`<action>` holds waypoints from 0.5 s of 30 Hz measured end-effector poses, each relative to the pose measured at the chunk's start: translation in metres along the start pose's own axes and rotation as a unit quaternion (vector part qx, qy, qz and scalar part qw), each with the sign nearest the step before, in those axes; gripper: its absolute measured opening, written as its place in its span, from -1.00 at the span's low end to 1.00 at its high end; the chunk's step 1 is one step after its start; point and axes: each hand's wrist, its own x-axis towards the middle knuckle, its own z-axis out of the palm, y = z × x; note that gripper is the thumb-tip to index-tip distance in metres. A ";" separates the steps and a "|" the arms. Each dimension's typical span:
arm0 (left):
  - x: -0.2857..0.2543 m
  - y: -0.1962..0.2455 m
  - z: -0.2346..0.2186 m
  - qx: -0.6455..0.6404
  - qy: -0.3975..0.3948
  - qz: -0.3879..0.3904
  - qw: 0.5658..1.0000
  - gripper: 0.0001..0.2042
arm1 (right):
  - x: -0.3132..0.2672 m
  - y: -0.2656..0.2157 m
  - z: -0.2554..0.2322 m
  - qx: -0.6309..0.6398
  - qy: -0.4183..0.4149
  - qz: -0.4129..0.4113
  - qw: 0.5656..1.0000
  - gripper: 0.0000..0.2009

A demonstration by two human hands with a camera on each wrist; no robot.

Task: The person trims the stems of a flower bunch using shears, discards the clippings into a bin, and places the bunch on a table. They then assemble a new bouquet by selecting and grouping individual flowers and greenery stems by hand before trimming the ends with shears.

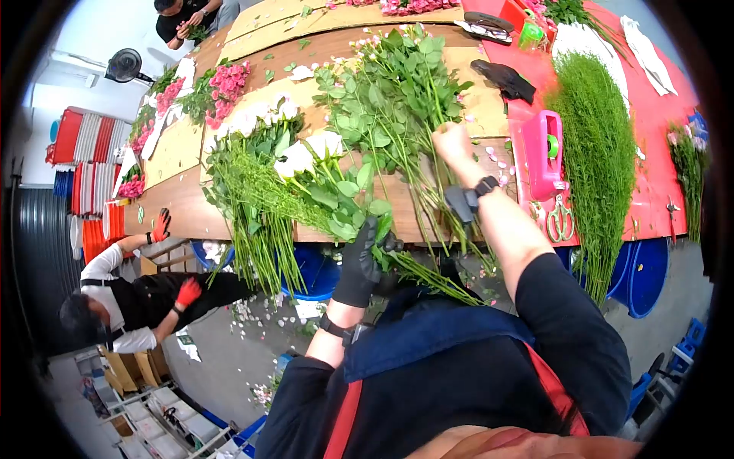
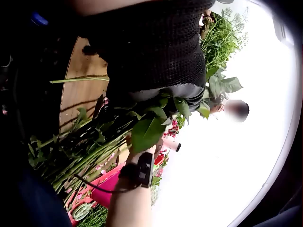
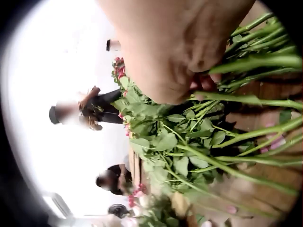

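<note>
My left hand wears a black glove and grips a bunch of white roses, their stems trailing below it past the table's front edge. In the left wrist view the gloved hand fills the upper middle, with leaves beside its fingers. My bare right hand reaches over a spread of leafy pale pink roses, its fingers curled. The right wrist view has this hand pinching a green stem; its thumb side is partly hidden. More loose stems lie below it.
A pink tape dispenser, scissors and a tall green bunch are on the red covering to the right. More white roses with greenery lie left. Blue buckets stand under the table. A person in red gloves is at left.
</note>
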 end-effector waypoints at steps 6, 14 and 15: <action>-0.003 0.019 -0.021 0.008 -0.012 -0.003 1.000 -0.92 | -0.078 -0.003 -0.108 0.403 -0.067 -0.055 0.911 -0.85; -0.012 0.035 -0.029 -0.030 -0.073 -0.060 0.995 -0.69 | -0.224 0.003 -0.109 0.406 -0.175 0.030 0.897 -0.87; -0.010 0.035 -0.038 -0.039 -0.083 -0.072 0.993 -0.66 | -0.237 0.001 -0.100 0.417 -0.192 0.019 0.888 -0.88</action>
